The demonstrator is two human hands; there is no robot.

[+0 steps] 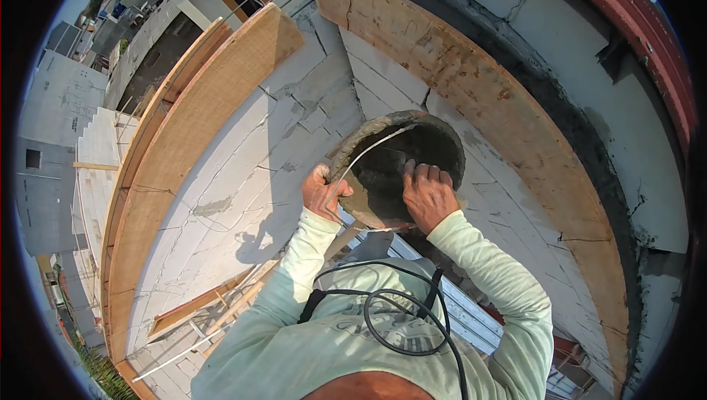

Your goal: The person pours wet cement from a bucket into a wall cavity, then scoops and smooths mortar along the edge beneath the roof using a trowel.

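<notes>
A round bucket [350,139] caked with grey mortar is in front of my body, its mouth facing up at me. Dark wet mortar [390,179] lies inside, and a thin pale handle [370,148] crosses the opening. My left hand [325,192] is closed on the bucket's left rim, by the lower end of that handle. Over the right side of the opening, my right hand [429,194] has its fingers curled down in a fist. Whatever those fingers hold is hidden beneath the hand.
Wooden formwork boards [199,98] run along the wall on the left, and another long board [471,61] curves along the right. Grey block walls [221,194] drop away below. A black cable [379,312] loops over my shirt. Corrugated metal sheets [471,326] lie lower down.
</notes>
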